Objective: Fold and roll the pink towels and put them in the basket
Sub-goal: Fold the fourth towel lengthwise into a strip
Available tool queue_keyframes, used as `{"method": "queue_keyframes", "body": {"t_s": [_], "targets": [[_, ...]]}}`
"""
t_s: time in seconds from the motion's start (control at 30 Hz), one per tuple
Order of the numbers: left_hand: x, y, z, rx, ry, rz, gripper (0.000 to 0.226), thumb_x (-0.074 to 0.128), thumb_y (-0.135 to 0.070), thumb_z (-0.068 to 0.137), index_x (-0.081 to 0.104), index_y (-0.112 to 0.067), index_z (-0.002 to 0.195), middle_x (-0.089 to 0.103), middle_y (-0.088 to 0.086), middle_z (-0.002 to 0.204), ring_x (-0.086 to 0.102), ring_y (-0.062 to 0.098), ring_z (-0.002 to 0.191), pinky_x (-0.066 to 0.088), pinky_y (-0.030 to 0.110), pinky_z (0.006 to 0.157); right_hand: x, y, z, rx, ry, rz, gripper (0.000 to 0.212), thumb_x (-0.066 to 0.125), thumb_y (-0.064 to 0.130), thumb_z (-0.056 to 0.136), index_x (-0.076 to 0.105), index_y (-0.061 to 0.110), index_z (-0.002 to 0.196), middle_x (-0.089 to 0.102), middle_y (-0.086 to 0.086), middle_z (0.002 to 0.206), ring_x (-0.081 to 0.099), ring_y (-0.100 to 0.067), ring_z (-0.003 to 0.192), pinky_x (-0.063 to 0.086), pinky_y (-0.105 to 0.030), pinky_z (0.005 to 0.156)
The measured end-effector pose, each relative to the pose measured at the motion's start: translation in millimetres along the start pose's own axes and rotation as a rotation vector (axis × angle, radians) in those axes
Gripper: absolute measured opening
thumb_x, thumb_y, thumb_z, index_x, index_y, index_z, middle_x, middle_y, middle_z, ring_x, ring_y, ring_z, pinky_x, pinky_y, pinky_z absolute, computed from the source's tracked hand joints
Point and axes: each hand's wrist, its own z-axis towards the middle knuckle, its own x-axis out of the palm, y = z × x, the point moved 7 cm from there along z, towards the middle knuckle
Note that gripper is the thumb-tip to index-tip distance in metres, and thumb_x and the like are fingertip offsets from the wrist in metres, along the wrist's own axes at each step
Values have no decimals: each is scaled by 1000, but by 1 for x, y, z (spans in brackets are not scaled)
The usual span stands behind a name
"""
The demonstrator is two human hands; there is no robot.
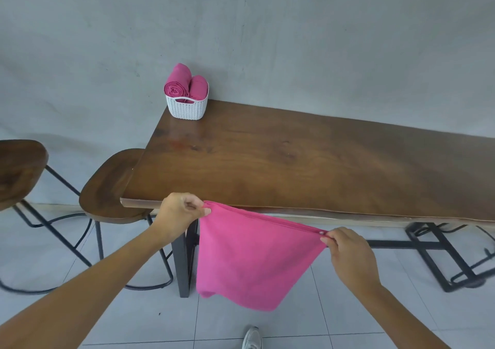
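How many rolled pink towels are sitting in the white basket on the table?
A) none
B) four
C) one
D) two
D: two rolled pink towels stand side by side in the white basket on the table, while the left hand and right hand pinch a third towel by its top corners.

Count check. Pink towels: 3 in view. That's 2 rolled, left roll [175, 84] and right roll [199, 88], plus 1 unrolled towel [254, 257]. Basket [187, 108]: 1, white. Counter [294, 161]: 1, wood top. Wooden stools: 2, near stool [109, 188] and far stool [16, 169]. Hands: 2, left hand [179, 212] and right hand [348, 252]. Shoe [251, 338]: 1 visible.
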Motion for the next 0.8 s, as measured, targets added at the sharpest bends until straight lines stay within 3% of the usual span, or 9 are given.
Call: {"method": "queue_keyframes", "body": {"t_s": [0.3, 0.43, 0.63, 0.8], "targets": [[2, -5, -3, 81, -9, 83, 19, 87, -16, 79, 71, -16, 68, 71, -6, 75, 69, 15, 69, 57, 29, 72, -9, 2, 13, -50, -39, -78, 15, 75, 14, 88, 67, 17, 76, 64, 5, 73, 60, -22, 66, 49, -35, 59], [10, -6, -3, 70, 4, 63, 20, 88, -20, 78, 70, -18, 68, 71, -5, 73, 66, 11, 68, 51, 18, 66, -7, -1, 18, -94, 10, -130, 16, 80, 16, 84, 67, 17, 74, 64, 4, 71, 61, -22, 65, 50, -36, 60], [21, -11, 4, 111, 3, 63, 20, 86, -17, 79, 70, -20, 69, 69, -9, 71, 61, 4, 67, 48, 15, 66, -10, -10, 23, -35, 37, -78, 23, 82, 21, 82, 63, 17, 69, 57, 7, 64, 51, -16, 62, 38, -28, 56], [30, -16, 10, 148, -13, 75, 20, 82, -13, 84, 66, -18, 71, 67, -9, 73, 58, 4, 66, 46, 14, 65, 0, -25, 29, 76, 95, -37, 17, 74, 18, 90, 66, 15, 76, 60, 4, 70, 53, -17, 70, 39, -29, 58]]}}
